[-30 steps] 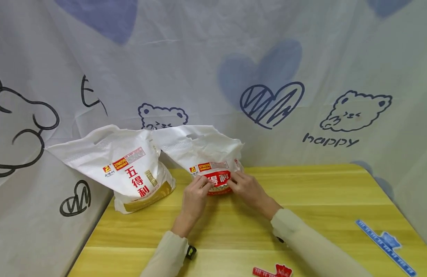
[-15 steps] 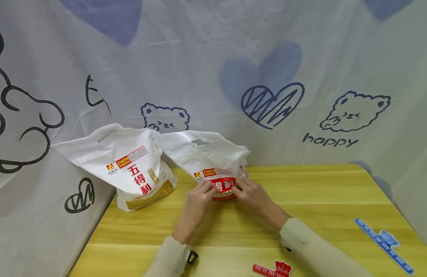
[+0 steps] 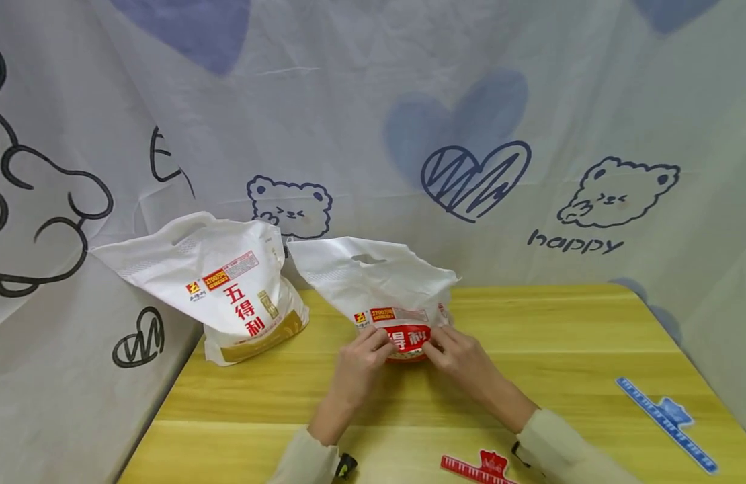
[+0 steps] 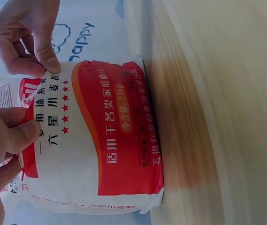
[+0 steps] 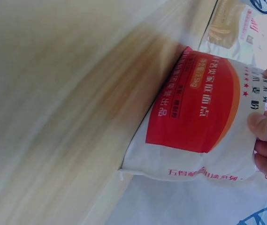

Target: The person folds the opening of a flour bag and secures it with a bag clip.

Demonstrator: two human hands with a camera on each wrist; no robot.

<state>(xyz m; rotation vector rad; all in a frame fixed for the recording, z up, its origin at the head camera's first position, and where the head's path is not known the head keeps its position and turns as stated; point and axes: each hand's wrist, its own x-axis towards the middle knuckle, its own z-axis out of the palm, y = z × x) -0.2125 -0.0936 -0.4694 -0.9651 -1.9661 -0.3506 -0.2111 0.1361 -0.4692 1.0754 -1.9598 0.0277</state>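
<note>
- Red-banded flour bag (image 3: 403,316) standing mid-surface, right of gold-banded bag (image 3: 240,296).
- Left hand (image 3: 361,366) and right hand (image 3: 464,359) pinching its front panel with thumb and fingers.
- Best gripped evenly, kept upright, slid slowly.

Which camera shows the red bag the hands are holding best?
The left wrist view: the red bag fills it, with its print sharp. The right wrist view shows its lower front at an angle. The head view shows it small, partly behind the left hand and right hand.
</note>
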